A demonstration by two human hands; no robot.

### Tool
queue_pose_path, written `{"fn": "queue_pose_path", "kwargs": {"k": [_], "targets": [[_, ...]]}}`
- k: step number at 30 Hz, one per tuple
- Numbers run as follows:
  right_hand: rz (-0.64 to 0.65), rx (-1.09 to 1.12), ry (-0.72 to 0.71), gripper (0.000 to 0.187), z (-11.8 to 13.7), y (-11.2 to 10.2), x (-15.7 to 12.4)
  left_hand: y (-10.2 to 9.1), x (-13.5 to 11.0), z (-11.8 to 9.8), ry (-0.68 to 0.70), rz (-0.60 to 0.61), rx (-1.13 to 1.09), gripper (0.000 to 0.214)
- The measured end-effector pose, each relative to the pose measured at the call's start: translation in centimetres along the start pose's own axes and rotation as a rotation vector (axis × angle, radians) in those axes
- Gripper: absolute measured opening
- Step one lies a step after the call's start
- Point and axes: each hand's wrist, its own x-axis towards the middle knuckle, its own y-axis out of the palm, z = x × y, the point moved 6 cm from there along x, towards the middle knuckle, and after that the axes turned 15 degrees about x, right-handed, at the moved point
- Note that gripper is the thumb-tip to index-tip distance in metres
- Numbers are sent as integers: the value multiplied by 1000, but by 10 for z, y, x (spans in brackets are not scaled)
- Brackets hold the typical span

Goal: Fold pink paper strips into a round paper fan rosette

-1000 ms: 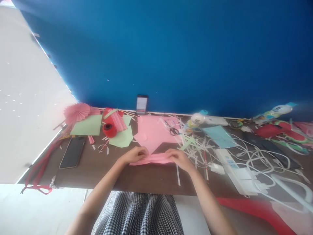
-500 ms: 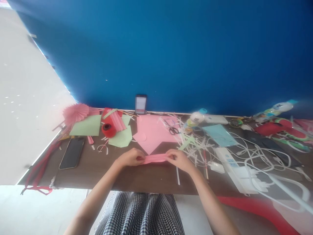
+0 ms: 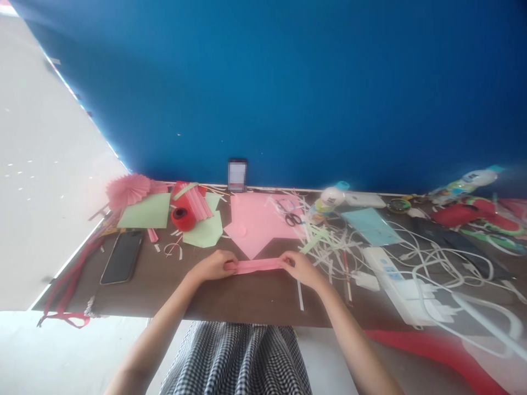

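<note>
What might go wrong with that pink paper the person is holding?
The pink folded strip is pinched at its two ends by the left hand and right hand, so a hard tug might tear or bend it.

A loose white strip lies just below the right hand and could get brushed away.

The pink sheet has its pointed corner close behind the folded strip, so a hand might bump and crease it.

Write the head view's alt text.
A person's left hand and right hand hold a folded pink paper strip between them at a brown table. Beyond lie pink sheets with scissors; a dark phone is at left, paper scraps and a power strip at right.
</note>
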Motion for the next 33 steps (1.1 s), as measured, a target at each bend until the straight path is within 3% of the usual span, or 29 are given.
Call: {"fn": "queue_pose_path", "kwargs": {"k": [7, 17, 24, 33], "targets": [[8, 59, -43, 21, 2, -7, -1, -9, -7, 14, -1, -132, -202, 12], [-146, 107, -120, 19, 4, -15, -10, 2, -10, 45, -248, -279, -600, 22], [-165, 65, -145, 19, 2, -13, -12, 1, -11, 48, -209, -343, -564, 14], [-212, 51, -192, 17, 4, -13, -12, -3, -9, 39, -124, -287, -500, 14]]}}
